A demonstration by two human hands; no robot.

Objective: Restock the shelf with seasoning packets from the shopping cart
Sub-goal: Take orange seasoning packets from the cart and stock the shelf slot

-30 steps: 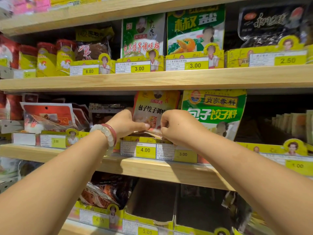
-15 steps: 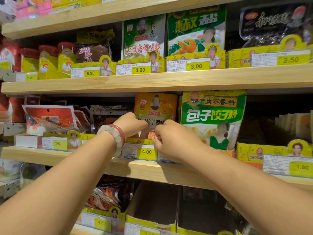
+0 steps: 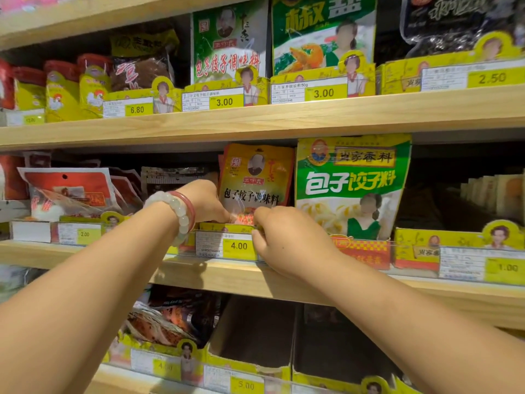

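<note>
A yellow-orange seasoning packet [image 3: 257,177] stands upright in a yellow display box on the middle wooden shelf [image 3: 233,277], above a 4.00 price tag [image 3: 238,245]. My left hand [image 3: 206,201], with a bead bracelet on the wrist, holds the packet's lower left edge. My right hand [image 3: 284,237] has curled fingers pinching the packet's bottom at the box's front lip. The packet's lower part is hidden behind both hands. The shopping cart is not in view.
A green seasoning packet [image 3: 352,183] stands right beside it. Red packets [image 3: 68,191] lie to the left. The upper shelf [image 3: 255,118] carries green packets and yellow jars. Below, an empty cardboard box [image 3: 252,331] sits beside dark packets.
The yellow-orange packet has sunk lower into its box and stands straighter. Both hands have moved down with it, toward the box's front lip.
</note>
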